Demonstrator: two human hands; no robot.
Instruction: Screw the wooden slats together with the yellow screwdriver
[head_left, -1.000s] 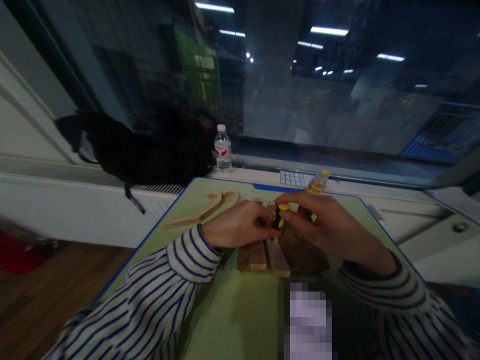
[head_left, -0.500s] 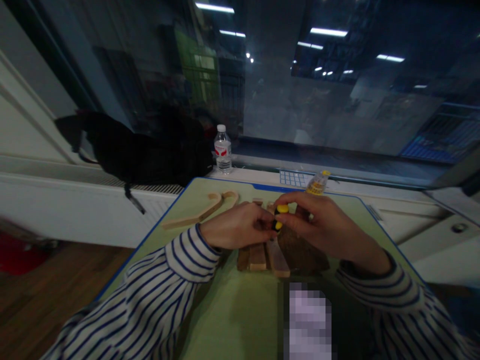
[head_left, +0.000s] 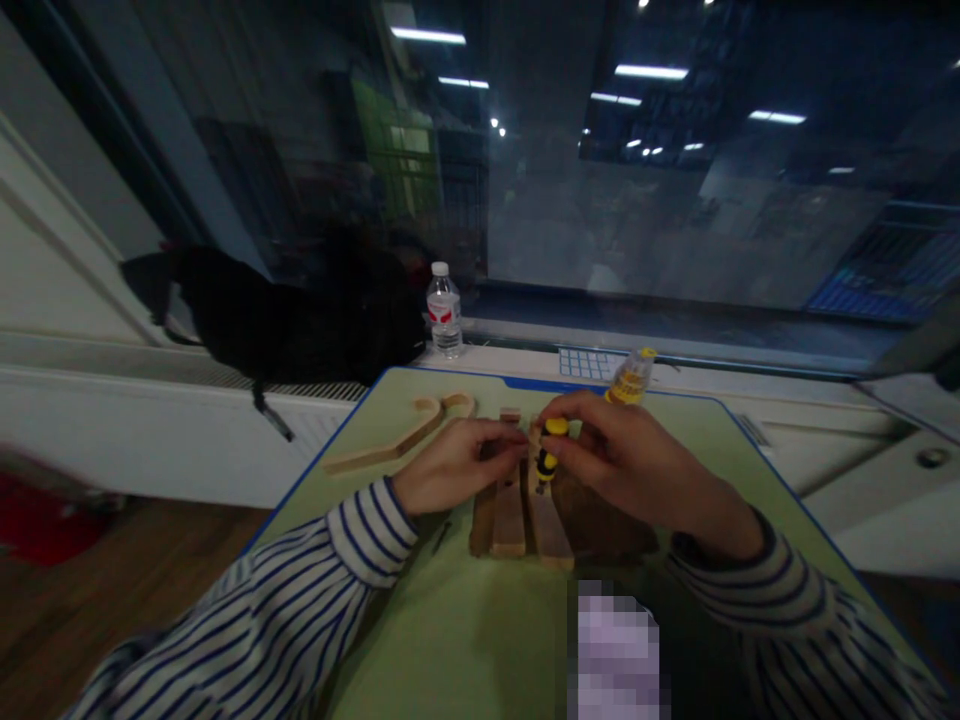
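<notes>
My right hand (head_left: 637,465) pinches a stubby yellow-and-black screwdriver (head_left: 553,445) by its top. The tool stands nearly upright, its lower end at a light wooden strip (head_left: 553,535). Another wooden strip (head_left: 509,530) lies just left of it, with a dark spot on its upper face. Both strips rest on a brown board (head_left: 611,525). Over the left strip, my left hand (head_left: 454,468) has thumb and forefinger drawn together; anything between them is too small to make out. A small, thin dark piece (head_left: 441,537) lies below that wrist.
Hook-shaped wooden pieces (head_left: 382,455) lie at the left of the green table (head_left: 420,640). A clear container with yellow contents (head_left: 631,378) stands behind my right hand. On the sill are a water bottle (head_left: 445,320), a black bag (head_left: 307,325) and a blue-gridded sheet (head_left: 589,364).
My left hand has moved left, away from the screwdriver, uncovering its lower part and the strip. My right hand still holds the screwdriver, shifted slightly left. The view has tilted up slightly.
</notes>
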